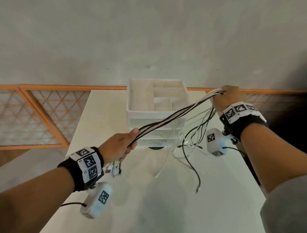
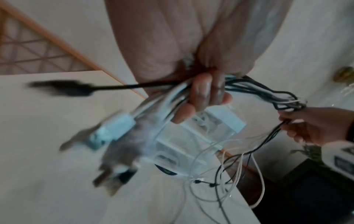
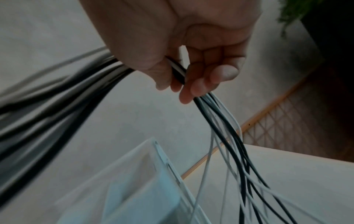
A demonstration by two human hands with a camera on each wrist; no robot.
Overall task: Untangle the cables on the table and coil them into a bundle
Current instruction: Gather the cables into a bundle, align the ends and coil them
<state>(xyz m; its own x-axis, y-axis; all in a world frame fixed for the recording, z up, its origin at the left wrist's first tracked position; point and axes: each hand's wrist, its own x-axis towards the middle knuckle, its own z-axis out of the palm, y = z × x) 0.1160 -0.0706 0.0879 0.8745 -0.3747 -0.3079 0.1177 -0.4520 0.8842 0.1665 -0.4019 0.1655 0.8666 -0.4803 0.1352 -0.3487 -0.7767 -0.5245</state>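
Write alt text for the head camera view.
Two hands stretch a bunch of black and white cables above a white table: left hand low, right hand higher. Loose ends trail down before a white drawer organizer.

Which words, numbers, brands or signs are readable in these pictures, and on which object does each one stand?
"L2": on the white marker band at the left wrist, seen upside down.
"L1": on the same band, lower tile, also upside down.
Small label on the white marker band at the right wrist: too small to read.
Square black-and-white code patterns on both bands and on the white camera housings: no words.
Black and white cables: no print visible.
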